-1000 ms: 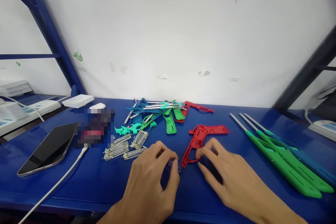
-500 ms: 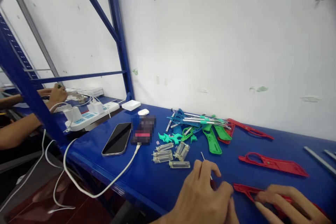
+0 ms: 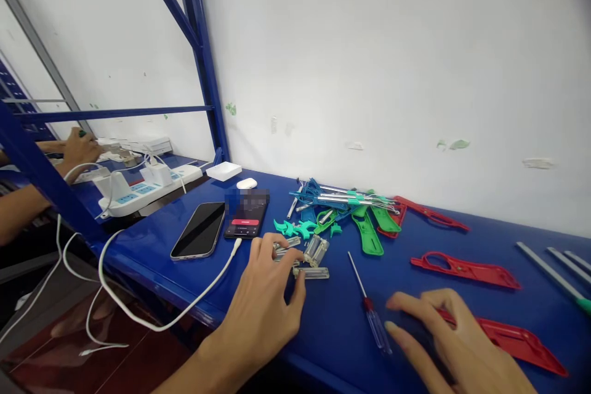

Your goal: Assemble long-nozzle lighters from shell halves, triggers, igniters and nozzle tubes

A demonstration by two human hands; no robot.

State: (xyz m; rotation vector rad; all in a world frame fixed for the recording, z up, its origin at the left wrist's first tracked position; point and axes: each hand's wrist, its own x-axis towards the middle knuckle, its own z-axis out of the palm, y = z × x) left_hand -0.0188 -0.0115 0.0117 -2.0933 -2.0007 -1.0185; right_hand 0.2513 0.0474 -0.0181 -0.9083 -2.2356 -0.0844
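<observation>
My left hand (image 3: 268, 295) is over a small group of clear plastic cylinders (image 3: 316, 273). Its fingers are bent and touch or cover some of them, with the thumb apart from the index finger; I see none gripped. A screwdriver (image 3: 372, 314) with a clear purple handle lies on the blue table between my hands. My right hand (image 3: 443, 335) is beside its handle, fingers apart and holding nothing. Partly behind that hand lies a red plastic handle half (image 3: 526, 340). Another red half (image 3: 466, 269), with a loop at one end, lies farther back.
Green pieces (image 3: 368, 234), teal clips (image 3: 295, 229) and metal rods with blue parts (image 3: 323, 197) are heaped near the wall. Grey rods (image 3: 549, 271) lie at right. A black phone (image 3: 199, 231), another phone (image 3: 247, 221) and a white cable (image 3: 194, 305) are at left. Another person's hand (image 3: 82, 149) is beyond the blue frame.
My left hand has let go of the screwdriver and moved left to the clear cylinders. My right hand has lifted from the near red half and moved left, fingers spread.
</observation>
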